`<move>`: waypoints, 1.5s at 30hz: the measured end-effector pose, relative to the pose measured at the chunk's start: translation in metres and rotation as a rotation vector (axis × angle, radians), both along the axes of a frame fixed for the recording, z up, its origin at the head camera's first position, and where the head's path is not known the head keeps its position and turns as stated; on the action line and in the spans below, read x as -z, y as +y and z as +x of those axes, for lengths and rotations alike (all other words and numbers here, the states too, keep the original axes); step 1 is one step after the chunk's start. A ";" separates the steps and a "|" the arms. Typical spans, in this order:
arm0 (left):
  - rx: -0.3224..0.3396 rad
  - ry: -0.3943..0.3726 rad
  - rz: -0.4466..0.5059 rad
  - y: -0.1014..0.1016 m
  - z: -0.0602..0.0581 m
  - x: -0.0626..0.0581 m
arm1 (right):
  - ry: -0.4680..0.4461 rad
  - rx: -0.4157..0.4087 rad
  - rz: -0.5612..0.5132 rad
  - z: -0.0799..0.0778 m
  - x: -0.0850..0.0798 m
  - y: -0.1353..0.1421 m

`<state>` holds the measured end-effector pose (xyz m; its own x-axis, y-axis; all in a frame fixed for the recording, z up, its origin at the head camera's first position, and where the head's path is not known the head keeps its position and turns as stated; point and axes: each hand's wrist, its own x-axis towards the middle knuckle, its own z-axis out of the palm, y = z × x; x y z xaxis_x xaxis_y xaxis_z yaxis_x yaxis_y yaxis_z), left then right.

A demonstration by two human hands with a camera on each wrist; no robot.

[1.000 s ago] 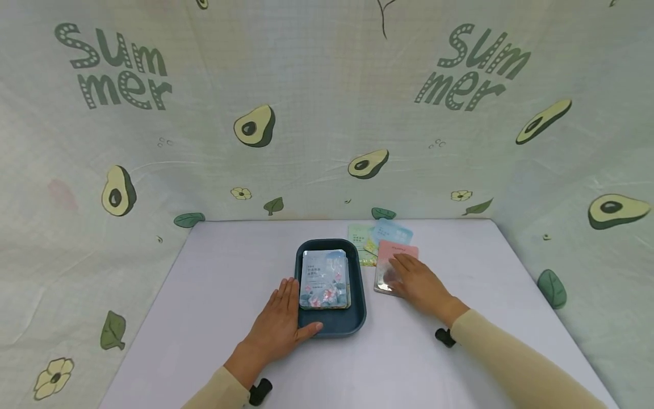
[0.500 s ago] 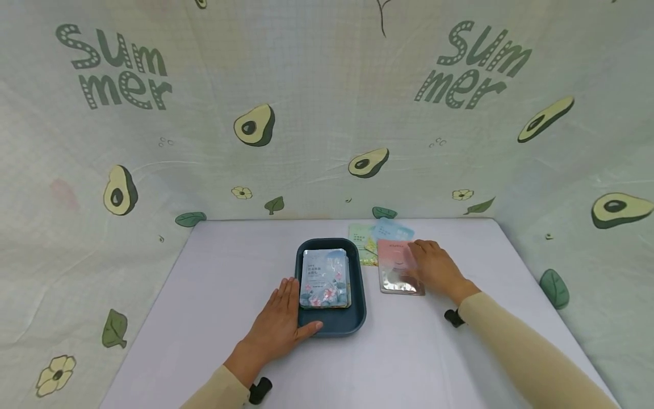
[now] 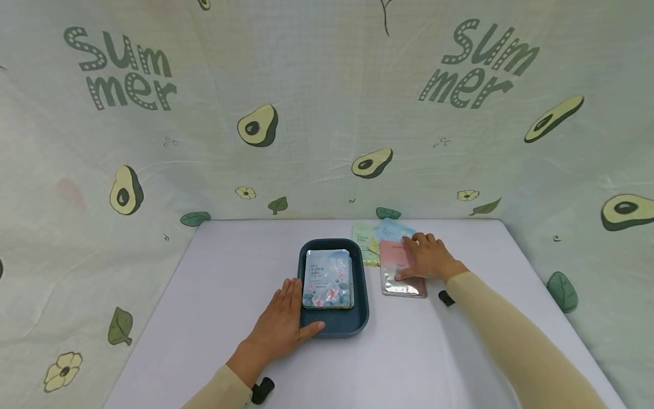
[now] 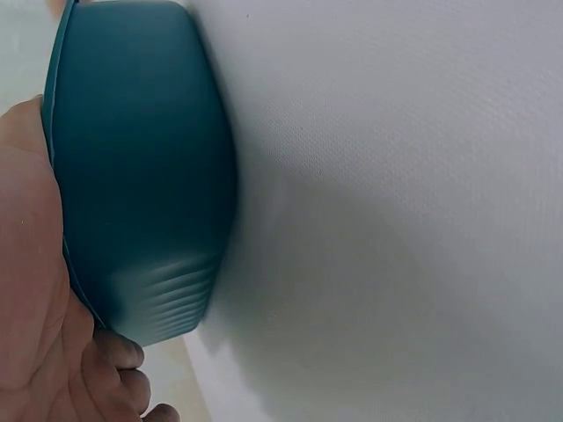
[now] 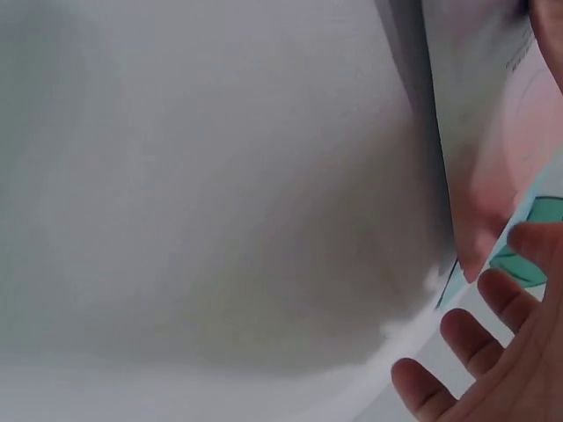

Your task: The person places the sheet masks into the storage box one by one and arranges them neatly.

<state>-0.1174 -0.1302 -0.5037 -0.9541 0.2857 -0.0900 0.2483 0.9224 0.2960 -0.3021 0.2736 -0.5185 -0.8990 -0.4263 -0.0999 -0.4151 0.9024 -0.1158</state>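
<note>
My left hand [image 3: 276, 329] rests along the left rim of a dark blue tray [image 3: 337, 325], fingers straight and thumb over the near rim. In the left wrist view, the palm [image 4: 31, 264] lies against the rim of the tray [image 4: 141, 158]. Light blue sheet mask packets [image 3: 327, 278] with pink flowers on top lie stacked in the tray. My right hand [image 3: 431, 255] is spread over the right side of a pink and silver sheet mask packet [image 3: 392, 264], thumb on its face. The right wrist view has spread fingers [image 5: 471, 343] by the edge of the pink packet [image 5: 493, 149].
A green packet [image 3: 361, 233] and a blue packet [image 3: 393, 228] lie behind the pink one, partly overlapped. All stand on a white-covered table [image 3: 245, 255] with a printed cloth backdrop [image 3: 306, 113] behind it.
My right hand slid off the pink packet to its right edge, then came back left over its right side. The packet shifted slightly right. The left hand stays on the tray.
</note>
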 end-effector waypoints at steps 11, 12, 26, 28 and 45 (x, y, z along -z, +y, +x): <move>0.006 0.005 -0.009 0.000 0.001 -0.001 | 0.066 0.005 -0.058 0.000 0.007 -0.002; 0.005 0.004 -0.005 0.000 0.001 -0.002 | 0.080 0.008 -0.062 0.002 0.006 -0.003; 0.001 -0.004 0.007 -0.001 0.000 0.002 | 0.062 0.042 -0.181 0.022 0.002 -0.018; -0.002 -0.006 0.010 -0.001 0.000 0.002 | 0.098 0.018 -0.217 0.025 0.002 -0.020; -0.006 -0.008 0.023 0.000 0.000 0.002 | 0.268 0.051 -0.532 0.047 -0.008 -0.032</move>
